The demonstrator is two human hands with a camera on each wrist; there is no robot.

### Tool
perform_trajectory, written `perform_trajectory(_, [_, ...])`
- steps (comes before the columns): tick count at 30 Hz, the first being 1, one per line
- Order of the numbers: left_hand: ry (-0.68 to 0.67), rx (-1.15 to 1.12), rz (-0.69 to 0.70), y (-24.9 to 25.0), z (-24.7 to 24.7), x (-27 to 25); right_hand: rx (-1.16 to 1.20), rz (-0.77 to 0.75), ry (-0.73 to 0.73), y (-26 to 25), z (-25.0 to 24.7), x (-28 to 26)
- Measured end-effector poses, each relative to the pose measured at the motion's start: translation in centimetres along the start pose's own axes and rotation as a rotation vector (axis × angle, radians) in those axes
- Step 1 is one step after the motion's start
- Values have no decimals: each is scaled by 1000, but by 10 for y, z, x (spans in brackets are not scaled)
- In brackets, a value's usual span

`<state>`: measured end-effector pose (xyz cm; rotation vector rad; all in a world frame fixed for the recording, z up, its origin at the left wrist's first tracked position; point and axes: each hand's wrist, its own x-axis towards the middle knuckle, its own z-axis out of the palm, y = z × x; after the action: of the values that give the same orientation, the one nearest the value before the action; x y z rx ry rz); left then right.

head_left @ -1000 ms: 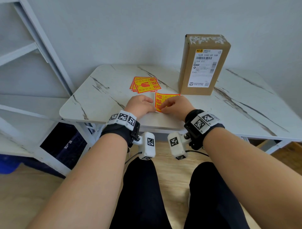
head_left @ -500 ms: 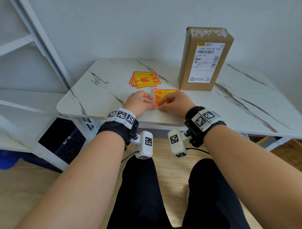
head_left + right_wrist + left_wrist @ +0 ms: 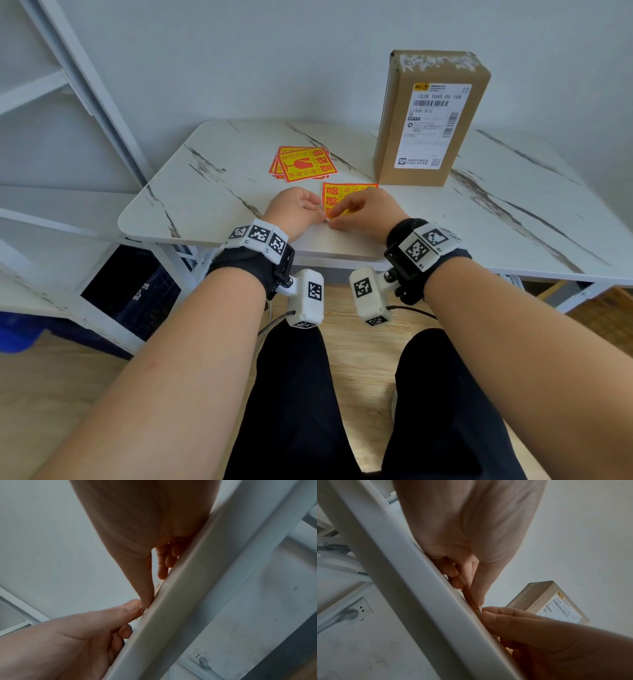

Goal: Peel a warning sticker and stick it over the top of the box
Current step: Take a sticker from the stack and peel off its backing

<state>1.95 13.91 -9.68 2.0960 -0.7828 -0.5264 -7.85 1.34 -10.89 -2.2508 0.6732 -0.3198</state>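
Hands (image 3: 298,212) have drawn the sticker (image 3: 342,198) nearer the table's edge.

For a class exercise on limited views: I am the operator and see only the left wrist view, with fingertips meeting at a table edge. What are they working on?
Observer: In the head view, the left hand and right hand pinch the near corner of a yellow-and-red warning sticker on the table.
Operator: Any spares?
Observer: A small stack of stickers lies left of it.
Operator: Is there a sticker on the box top?
Observer: No, the box shows only whitish residue on top.
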Motion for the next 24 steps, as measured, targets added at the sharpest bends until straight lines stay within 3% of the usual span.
perform_trajectory(24, [-22,-81,30,-2,1,-2,19,17,-17,1,0,1])
